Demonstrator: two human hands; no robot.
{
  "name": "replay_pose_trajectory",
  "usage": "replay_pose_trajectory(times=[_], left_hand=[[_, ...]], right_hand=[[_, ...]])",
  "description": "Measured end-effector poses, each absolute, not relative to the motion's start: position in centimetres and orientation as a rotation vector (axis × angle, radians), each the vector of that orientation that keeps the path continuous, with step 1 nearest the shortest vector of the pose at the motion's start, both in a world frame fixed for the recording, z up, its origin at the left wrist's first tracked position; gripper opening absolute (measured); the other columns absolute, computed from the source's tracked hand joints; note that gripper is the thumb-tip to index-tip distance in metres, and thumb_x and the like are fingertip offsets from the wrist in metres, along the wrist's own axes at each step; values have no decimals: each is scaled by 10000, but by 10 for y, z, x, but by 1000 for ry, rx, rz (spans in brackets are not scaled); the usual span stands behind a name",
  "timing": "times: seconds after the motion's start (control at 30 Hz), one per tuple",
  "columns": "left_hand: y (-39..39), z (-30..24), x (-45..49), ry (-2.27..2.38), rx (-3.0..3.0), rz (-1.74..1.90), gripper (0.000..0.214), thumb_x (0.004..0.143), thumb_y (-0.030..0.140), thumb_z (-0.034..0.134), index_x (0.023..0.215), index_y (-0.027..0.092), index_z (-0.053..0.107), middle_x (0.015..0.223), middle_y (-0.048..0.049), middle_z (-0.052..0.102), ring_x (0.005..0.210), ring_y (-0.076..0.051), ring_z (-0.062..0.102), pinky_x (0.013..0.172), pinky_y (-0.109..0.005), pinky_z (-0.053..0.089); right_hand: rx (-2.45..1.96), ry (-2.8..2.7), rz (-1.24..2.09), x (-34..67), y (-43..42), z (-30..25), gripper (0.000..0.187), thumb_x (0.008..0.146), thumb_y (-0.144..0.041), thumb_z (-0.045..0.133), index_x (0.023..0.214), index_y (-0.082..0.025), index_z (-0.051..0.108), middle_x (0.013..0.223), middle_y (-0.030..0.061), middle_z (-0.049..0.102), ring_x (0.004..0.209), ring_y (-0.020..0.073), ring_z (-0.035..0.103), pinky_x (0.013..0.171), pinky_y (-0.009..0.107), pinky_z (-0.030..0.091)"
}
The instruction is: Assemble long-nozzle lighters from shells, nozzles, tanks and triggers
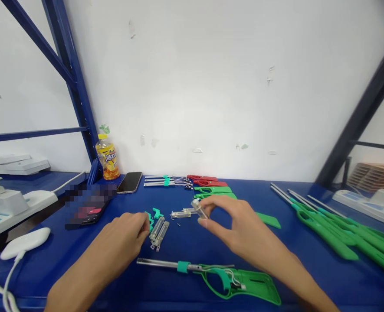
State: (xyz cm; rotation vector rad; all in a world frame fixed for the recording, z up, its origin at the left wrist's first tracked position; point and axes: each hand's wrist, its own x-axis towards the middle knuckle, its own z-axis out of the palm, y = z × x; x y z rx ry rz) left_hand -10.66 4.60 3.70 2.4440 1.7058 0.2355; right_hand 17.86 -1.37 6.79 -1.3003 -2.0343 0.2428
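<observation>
My right hand [231, 221] pinches a small clear plastic lighter fuel tank [198, 208] between thumb and fingers, raised above the table. My left hand [133, 229] is closed, its fingertips turned away beside small teal plastic parts [158, 213]; whatever it holds is hidden. Two more clear tanks [159, 234] lie just right of it, and others [180, 214] lie farther back. In front of both hands rests an opened long-reach lighter: a green handle half [257, 286], a metal tube [159, 262], a teal collar and white wires.
Red handle halves [203, 178], green ones and metal tubes with wires [161, 182] lie at the back. Several green lighters [328, 229] are at right. On the left are a phone [129, 182], drink bottle [107, 158], white charger [25, 242] and power strip [38, 201].
</observation>
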Motion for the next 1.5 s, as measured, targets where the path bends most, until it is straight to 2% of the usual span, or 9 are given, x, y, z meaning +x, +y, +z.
replay_pose_trajectory(times=[0.1, 0.23, 0.3, 0.37, 0.53, 0.67, 0.9, 1.13, 1.5], left_hand=[[43, 47, -96, 1593, 2456, 372, 260, 986, 310, 481, 840, 257, 690, 778, -29, 734, 687, -222, 664, 653, -314, 398], [31, 61, -75, 1414, 2361, 754, 372, 968, 455, 468, 1032, 264, 782, 1015, -55, 809, 892, -242, 730, 749, -301, 502], [24, 65, -65, 1316, 2155, 923, 379, 935, 526, 531, 970, 249, 788, 811, -41, 790, 685, -210, 689, 626, -279, 488], [17, 69, -56, 1292, 1931, 910, 411, 892, 595, 594, 959, 231, 773, 583, -11, 706, 474, -167, 549, 467, -251, 376], [7, 75, -41, 1196, 1648, 919, 494, 810, 657, 662, 963, 194, 735, 555, 6, 659, 393, -105, 402, 394, -216, 267], [6, 73, -39, 1140, 1640, 961, 478, 815, 652, 728, 956, 196, 739, 569, 48, 559, 473, -88, 374, 431, -193, 234], [7, 67, -41, 1096, 1682, 935, 458, 879, 648, 705, 979, 205, 763, 566, 46, 553, 448, -85, 345, 415, -215, 188], [7, 68, -40, 1103, 1746, 1007, 417, 889, 596, 710, 976, 194, 780, 589, 32, 570, 584, -148, 495, 529, -249, 371], [8, 65, -46, 1133, 1737, 929, 368, 876, 555, 730, 976, 203, 768, 601, 36, 576, 632, -181, 559, 597, -286, 402]], right_hand=[[-1205, -1822, 502, 181, -20, 73, 45, 970, -282, 729, 955, -289, 687, 972, -64, 752, 963, 161, 701, 906, 313, 480], [-1161, -1736, 610, 182, -19, 65, 45, 960, -309, 726, 961, -284, 689, 980, -53, 743, 973, 165, 704, 927, 309, 491], [-1171, -1736, 618, 180, -19, 60, 45, 978, -317, 700, 949, -284, 706, 967, -50, 758, 952, 166, 715, 886, 302, 508], [-1183, -1756, 595, 175, -20, 57, 61, 987, -308, 694, 939, -286, 724, 953, -55, 779, 922, 164, 727, 843, 293, 512], [-1201, -1896, 470, 161, -25, 55, 133, 912, -185, 800, 865, -286, 728, 883, -101, 793, 838, 153, 719, 822, 292, 470], [-1217, -1902, 395, 155, -24, 51, 195, 868, -171, 857, 827, -272, 695, 858, -107, 772, 834, 151, 698, 796, 292, 440], [-1244, -1866, 359, 156, -20, 46, 192, 878, -219, 863, 848, -270, 681, 882, -100, 750, 828, 147, 675, 784, 295, 436], [-1261, -1839, 326, 156, -18, 47, 165, 902, -232, 835, 858, -262, 679, 871, -81, 742, 824, 155, 674, 766, 298, 444], [-1247, -1835, 250, 157, -15, 42, 147, 912, -214, 812, 883, -248, 672, 889, -39, 735, 831, 182, 672, 751, 316, 446]])
